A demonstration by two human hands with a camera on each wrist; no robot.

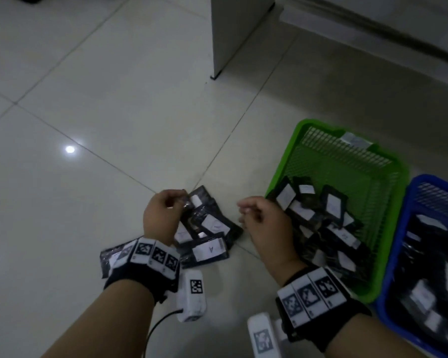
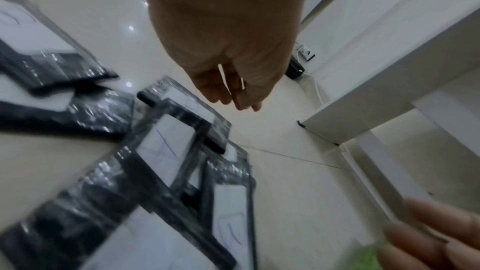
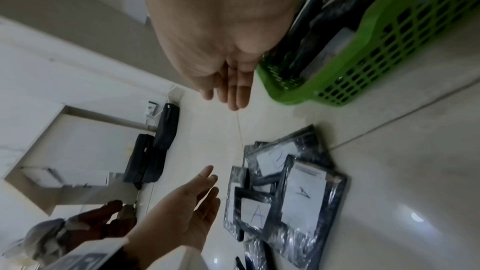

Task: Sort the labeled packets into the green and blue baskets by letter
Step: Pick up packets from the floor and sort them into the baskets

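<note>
Glossy packets (image 1: 204, 228) overlap at lower centre; left hand (image 1: 163, 215) fingers curl at one's edge, grip unclear. Right hand (image 1: 264, 223) loosely curled, empty. Two could lift together, or a blurred letter be misread.

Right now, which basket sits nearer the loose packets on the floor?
The green basket; the blue basket sits beyond it, farther from the packets.
</note>
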